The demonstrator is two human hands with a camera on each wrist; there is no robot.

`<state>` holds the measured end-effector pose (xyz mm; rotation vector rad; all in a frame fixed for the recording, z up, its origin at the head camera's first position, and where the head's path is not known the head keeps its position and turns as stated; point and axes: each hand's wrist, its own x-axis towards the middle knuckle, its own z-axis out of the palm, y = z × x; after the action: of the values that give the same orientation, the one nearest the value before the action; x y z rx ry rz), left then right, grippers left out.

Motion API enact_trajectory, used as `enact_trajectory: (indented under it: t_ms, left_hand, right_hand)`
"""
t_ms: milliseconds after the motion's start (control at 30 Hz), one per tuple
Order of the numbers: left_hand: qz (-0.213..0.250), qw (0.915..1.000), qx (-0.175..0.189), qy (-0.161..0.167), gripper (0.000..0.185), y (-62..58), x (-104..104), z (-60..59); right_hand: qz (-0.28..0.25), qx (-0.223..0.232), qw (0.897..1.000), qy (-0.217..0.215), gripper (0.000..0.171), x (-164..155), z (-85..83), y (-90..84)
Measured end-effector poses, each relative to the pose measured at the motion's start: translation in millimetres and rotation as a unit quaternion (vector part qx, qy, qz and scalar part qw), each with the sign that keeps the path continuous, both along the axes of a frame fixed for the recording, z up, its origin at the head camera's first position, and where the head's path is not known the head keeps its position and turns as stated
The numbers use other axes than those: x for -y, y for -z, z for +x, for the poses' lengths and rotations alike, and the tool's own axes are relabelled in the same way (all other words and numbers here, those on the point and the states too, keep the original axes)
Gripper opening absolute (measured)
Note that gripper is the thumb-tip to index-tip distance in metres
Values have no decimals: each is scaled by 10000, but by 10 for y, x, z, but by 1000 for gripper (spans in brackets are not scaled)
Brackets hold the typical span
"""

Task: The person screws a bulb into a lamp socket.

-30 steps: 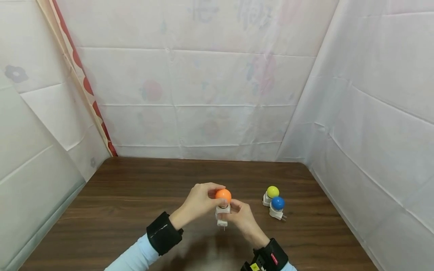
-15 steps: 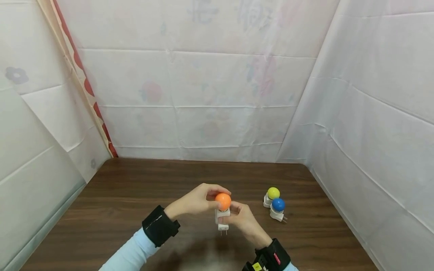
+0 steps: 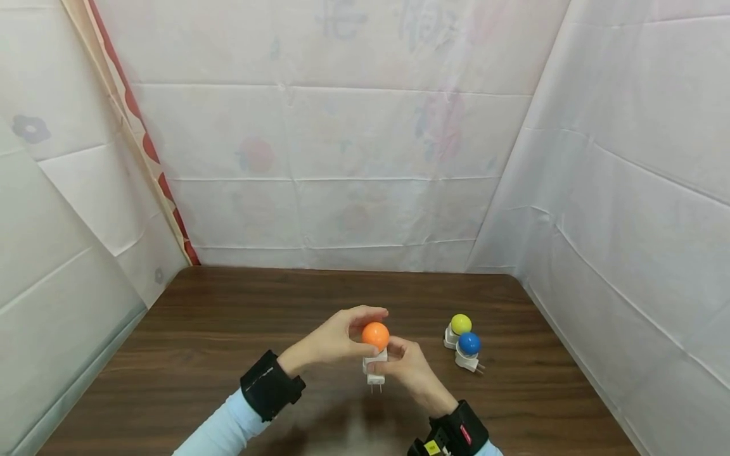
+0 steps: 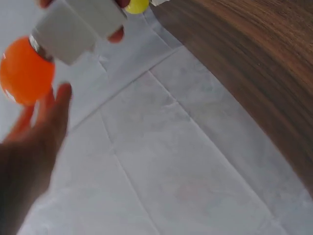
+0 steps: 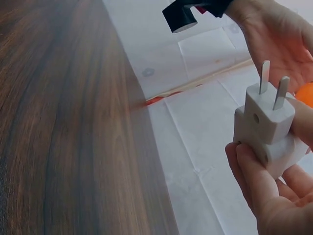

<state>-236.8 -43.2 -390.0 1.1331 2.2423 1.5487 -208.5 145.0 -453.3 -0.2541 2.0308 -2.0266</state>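
An orange bulb (image 3: 375,335) sits on a white plug-in lamp holder (image 3: 375,379), held upright above the table, its two metal prongs (image 5: 281,94) pointing down. My right hand (image 3: 415,372) grips the lamp holder from the right, thumb and fingers on its sides. Around the bulb's left side is my left hand (image 3: 333,339), its fingers spread and loosened. In the left wrist view, extended fingers (image 4: 46,112) lie close beside the orange bulb (image 4: 25,71); whether any touch it is unclear. The bulb's base partly shows at the lamp holder (image 4: 68,32).
To the right on the dark wooden table (image 3: 228,316) stand a yellow bulb (image 3: 461,323) and a blue bulb (image 3: 469,343), each in a white plug-in holder, close together. White sheets (image 3: 342,209) hang behind and at both sides.
My left hand's fingers go from gripping the orange bulb to loosened around it. Bulb and lamp holder dip, then rise slightly, staying in my right hand's grip.
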Motion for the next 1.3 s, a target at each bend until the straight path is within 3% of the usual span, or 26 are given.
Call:
enact_trajectory:
  t_ms: [100,200,333,467,900,1000,1133,1300]
  left_hand:
    - [82,9943,-473,-953,56,20,-83,108]
    - [-56,9796,-1019,-1729,54,44,-169,201]
    - [-402,9571,-1665,-2338,54,67,-233,265]
    - [-482,9491,-1805,-2534,54,89,-244,267]
    - [-337,9647,-1329,-2249,48,103,-198,244]
    - [-160,9747,-1124,-1926,47,117,-173,215]
    - [187,9901,-657,-1225,45,139,-129,161]
    - [379,9986,-47,-362,43,122,-67,86]
  right_hand:
    - [32,-76,9999,90,47,6,-2,-2]
    - [142,-139,9996,189,48,9,-7,4]
    - [265,-210,9990,275,47,11,-16,11]
    - [276,-219,9988,335,48,15,-16,8]
    - [25,-223,9993,297,49,36,35,-38]
    - [9,-214,9994,285,50,28,22,-12]
    - [38,-220,9994,261,51,18,30,-10]
    - [118,-169,9996,202,52,19,67,-58]
